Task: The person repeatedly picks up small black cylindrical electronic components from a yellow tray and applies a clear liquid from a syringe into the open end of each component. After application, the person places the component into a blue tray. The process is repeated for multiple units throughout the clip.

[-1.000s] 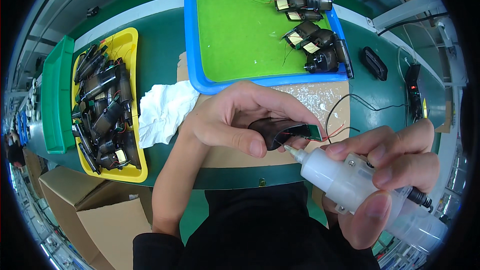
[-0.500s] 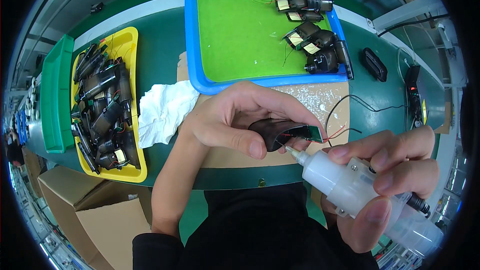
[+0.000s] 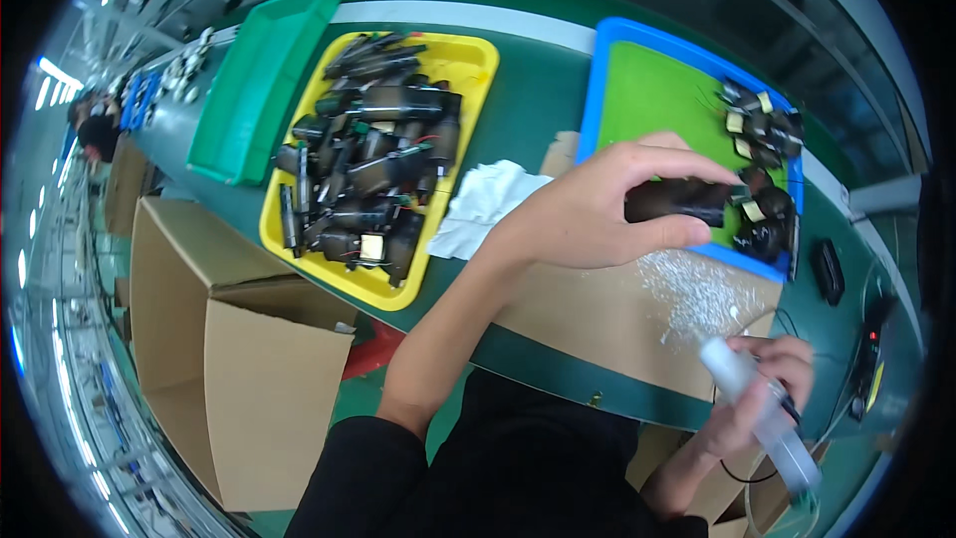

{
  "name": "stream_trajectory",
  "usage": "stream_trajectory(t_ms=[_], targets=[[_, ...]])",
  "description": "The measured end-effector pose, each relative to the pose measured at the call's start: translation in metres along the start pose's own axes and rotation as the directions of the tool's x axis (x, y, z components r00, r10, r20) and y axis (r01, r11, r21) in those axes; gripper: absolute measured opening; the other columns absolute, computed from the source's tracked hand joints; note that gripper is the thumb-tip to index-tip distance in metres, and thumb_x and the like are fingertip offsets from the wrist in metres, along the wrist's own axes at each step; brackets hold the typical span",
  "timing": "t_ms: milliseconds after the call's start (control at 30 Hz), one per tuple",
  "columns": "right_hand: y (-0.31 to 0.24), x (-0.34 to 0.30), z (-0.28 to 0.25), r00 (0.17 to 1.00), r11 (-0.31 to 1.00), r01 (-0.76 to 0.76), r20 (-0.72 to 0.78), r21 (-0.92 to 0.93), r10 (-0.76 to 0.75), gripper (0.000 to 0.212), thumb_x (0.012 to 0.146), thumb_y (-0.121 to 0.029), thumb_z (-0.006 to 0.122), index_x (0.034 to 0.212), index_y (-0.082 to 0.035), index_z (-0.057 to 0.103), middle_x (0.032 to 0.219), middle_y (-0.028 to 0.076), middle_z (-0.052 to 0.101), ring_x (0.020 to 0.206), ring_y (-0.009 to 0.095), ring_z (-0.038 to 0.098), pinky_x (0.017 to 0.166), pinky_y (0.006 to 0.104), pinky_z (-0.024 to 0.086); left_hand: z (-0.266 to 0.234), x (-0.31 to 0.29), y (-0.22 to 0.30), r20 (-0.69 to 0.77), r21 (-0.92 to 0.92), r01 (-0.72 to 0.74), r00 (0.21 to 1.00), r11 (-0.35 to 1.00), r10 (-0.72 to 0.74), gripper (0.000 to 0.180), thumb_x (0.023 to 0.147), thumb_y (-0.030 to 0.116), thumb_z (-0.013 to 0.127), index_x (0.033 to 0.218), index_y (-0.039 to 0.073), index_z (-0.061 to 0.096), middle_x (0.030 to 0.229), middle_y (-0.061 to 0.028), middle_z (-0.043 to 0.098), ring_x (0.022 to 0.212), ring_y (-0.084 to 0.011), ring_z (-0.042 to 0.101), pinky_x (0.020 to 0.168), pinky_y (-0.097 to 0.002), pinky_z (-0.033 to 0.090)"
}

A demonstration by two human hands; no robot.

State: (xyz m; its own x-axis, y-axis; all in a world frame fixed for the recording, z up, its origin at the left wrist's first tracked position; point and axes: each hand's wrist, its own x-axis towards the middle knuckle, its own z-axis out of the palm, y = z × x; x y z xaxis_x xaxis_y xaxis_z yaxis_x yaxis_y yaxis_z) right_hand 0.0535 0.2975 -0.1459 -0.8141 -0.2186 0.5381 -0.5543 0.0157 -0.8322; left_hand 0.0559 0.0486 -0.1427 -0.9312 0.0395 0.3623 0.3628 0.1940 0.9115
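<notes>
My left hand is closed round a dark, smoky plastic housing, held sideways over the near edge of the blue tray. A bit of green circuit board shows at the housing's right end. Lower and to the right, my right hand grips a translucent white glue dispenser, blurred by motion. Its front end points up and left, apart from the housing. Several similar dark housings with pale yellow patches lie along the right side of the blue tray's green bottom.
Many dark housings fill a yellow tray at left, beside a green tray. A crumpled white cloth lies near a cardboard sheet spotted with white. An open cardboard box stands below the table edge. Black devices lie at right.
The view has swung left, so the trays appear farther right. My left hand has carried the housing up toward the blue tray. The dispenser's tip has come away from the housing, my right hand drawing back.
</notes>
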Motion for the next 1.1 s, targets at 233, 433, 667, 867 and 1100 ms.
stream_trajectory(t_ms=[233,433,667,867,1100], targets=[[0.036,-0.027,-0.013,0.961,0.968,-0.237,0.125,-0.082,0.246,0.012,0.082,-0.004,0.061,0.085,0.003,0.052,0.09,0.012,0.052,0.073,0.022,0.062,0.071,0.0321,0.052,-0.104,-0.059,0.053,-0.416,0.707,0.348,0.909,0.616,-0.036,0.04,0.075,0.008,0.074,0.113,0.003,0.064,0.104,-0.0086,0.062,0.097,-0.02,0.06,0.088,-0.0309,0.047],[0.034,-0.021,-0.013,0.955,0.962,-0.261,0.127,-0.08,0.269,0.011,0.082,-0.005,0.062,0.085,0.002,0.054,0.089,0.012,0.053,0.075,0.021,0.064,0.07,0.0311,0.05,-0.16,-0.024,0.033,-0.307,0.837,0.358,0.933,0.413,-0.186,0.039,0.077,0.018,0.075,0.11,0.001,0.065,0.106,-0.0121,0.065,0.096,-0.0266,0.062,0.089,-0.0337,0.047],[0.027,-0.017,-0.017,0.975,0.964,-0.152,0.128,-0.218,0.183,0.017,0.066,0.0,0.066,0.082,-0.003,0.061,0.084,0.011,0.06,0.075,0.022,0.06,0.067,0.0295,0.049,-0.164,0.001,-0.012,-0.276,0.944,0.324,0.879,0.064,-0.388,0.041,0.073,0.013,0.076,0.111,0.002,0.065,0.111,-0.0156,0.064,0.105,-0.0336,0.059,0.091,-0.0407,0.046],[0.03,-0.025,-0.023,0.972,0.972,-0.207,0.092,-0.112,0.218,0.017,0.067,0.0,0.07,0.082,-0.002,0.062,0.084,0.012,0.06,0.075,0.022,0.061,0.066,0.0293,0.05,-0.055,0.049,0.0,0.065,0.885,0.006,0.989,0.465,-0.136,0.031,0.082,0.01,0.067,0.111,0.001,0.064,0.108,-0.0177,0.064,0.101,-0.0331,0.06,0.09,-0.04,0.046],[0.026,-0.026,-0.023,0.976,0.975,-0.177,0.105,-0.133,0.191,0.017,0.068,0.001,0.069,0.084,-0.002,0.062,0.084,0.01,0.06,0.073,0.02,0.06,0.062,0.0278,0.048,0.087,0.107,-0.069,0.035,0.681,0.041,0.995,0.732,-0.088,0.034,0.083,0.023,0.068,0.105,-0.004,0.066,0.09,-0.023,0.067,0.087,-0.0338,0.065,0.081,-0.042,0.05]])
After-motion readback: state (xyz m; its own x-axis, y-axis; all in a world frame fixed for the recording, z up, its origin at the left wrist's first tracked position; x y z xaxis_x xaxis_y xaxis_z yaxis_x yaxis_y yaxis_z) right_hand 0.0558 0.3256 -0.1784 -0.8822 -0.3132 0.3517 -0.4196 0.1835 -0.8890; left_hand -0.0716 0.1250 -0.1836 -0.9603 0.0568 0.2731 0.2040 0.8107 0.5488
